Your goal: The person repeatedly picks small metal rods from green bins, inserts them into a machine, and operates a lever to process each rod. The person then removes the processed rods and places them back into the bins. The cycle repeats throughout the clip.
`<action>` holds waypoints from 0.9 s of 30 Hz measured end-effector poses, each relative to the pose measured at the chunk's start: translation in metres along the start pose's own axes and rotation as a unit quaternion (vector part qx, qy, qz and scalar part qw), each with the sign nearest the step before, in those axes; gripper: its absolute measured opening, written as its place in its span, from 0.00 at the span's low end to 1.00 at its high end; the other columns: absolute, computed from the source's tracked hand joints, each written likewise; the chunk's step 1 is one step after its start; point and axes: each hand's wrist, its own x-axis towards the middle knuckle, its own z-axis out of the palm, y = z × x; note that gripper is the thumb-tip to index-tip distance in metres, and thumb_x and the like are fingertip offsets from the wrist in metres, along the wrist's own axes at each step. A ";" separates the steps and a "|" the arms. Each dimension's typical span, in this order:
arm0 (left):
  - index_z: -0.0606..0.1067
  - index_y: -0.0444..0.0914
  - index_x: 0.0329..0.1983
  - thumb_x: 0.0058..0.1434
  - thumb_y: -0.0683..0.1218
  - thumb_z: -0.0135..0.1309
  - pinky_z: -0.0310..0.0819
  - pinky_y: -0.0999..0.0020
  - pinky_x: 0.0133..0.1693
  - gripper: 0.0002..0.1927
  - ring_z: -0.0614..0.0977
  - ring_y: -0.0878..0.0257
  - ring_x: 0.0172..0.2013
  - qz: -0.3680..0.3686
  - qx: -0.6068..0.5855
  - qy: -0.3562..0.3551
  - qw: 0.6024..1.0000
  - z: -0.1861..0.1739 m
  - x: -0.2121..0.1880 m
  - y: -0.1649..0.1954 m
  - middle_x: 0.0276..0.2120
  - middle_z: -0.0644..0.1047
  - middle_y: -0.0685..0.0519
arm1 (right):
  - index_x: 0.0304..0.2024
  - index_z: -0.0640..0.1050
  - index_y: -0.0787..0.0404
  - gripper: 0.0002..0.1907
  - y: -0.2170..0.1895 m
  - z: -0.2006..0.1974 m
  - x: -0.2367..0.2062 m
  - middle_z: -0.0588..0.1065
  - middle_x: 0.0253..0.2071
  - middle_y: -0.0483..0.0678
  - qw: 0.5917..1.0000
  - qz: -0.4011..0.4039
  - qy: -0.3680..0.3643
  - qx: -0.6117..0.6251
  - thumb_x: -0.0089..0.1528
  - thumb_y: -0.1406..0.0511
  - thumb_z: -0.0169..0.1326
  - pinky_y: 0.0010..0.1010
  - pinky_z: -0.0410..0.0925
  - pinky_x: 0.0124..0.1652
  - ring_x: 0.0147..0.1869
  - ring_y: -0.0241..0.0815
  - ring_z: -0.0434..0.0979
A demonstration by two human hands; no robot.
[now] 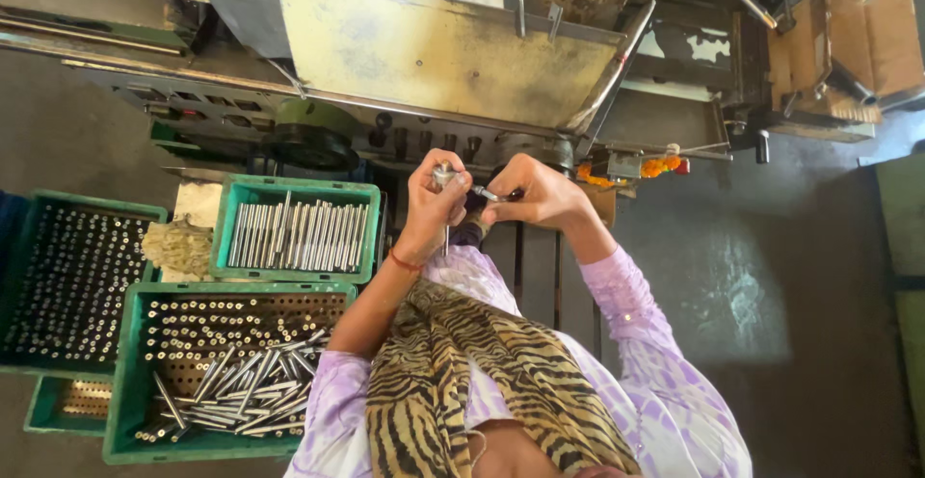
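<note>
Striped scarf [482,382] below; both hands pinch metal pin [445,232].

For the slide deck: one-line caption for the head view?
Left hand and right hand hold a small metal part beside green crates of steel rods.

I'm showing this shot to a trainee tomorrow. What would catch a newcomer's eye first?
Mid-frame, the left hand and right hand meet in front of the machine, pinching a small metal part between them. At left, green crates hold shiny metal rods, some lined up neatly, others heaped loose. Low in the frame hangs a tiger-striped scarf.
</note>
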 end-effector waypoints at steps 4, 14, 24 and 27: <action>0.70 0.40 0.42 0.67 0.39 0.57 0.48 0.77 0.17 0.07 0.61 0.77 0.16 -0.027 0.045 0.036 0.998 0.004 -0.002 0.004 0.22 0.67 0.63 | 0.22 0.79 0.65 0.17 0.016 0.006 -0.005 0.68 0.16 0.46 0.994 -0.007 0.002 0.109 0.61 0.61 0.64 0.32 0.51 0.23 0.18 0.34 0.61; 0.72 0.41 0.36 0.64 0.43 0.62 0.45 0.77 0.16 0.09 0.60 0.77 0.14 -0.106 0.125 0.116 0.980 -0.021 -0.002 -0.002 0.19 0.63 0.66 | 0.22 0.80 0.68 0.15 0.099 0.086 -0.009 0.73 0.17 0.45 0.914 0.041 0.155 0.372 0.60 0.64 0.64 0.26 0.61 0.22 0.19 0.33 0.68; 0.72 0.41 0.41 0.65 0.43 0.57 0.49 0.77 0.17 0.06 0.61 0.76 0.15 -0.124 0.019 0.074 0.989 -0.065 0.018 -0.012 0.20 0.64 0.63 | 0.31 0.81 0.66 0.14 0.067 0.059 0.016 0.78 0.24 0.48 0.982 0.040 0.176 0.060 0.66 0.62 0.59 0.31 0.68 0.28 0.25 0.36 0.75; 0.72 0.41 0.41 0.66 0.44 0.58 0.47 0.78 0.16 0.06 0.61 0.75 0.15 -0.171 0.025 0.136 0.975 -0.110 0.029 -0.021 0.19 0.62 0.63 | 0.24 0.78 0.65 0.17 0.066 0.051 0.021 0.73 0.20 0.54 0.955 0.014 0.206 -0.213 0.61 0.60 0.64 0.38 0.66 0.25 0.23 0.52 0.73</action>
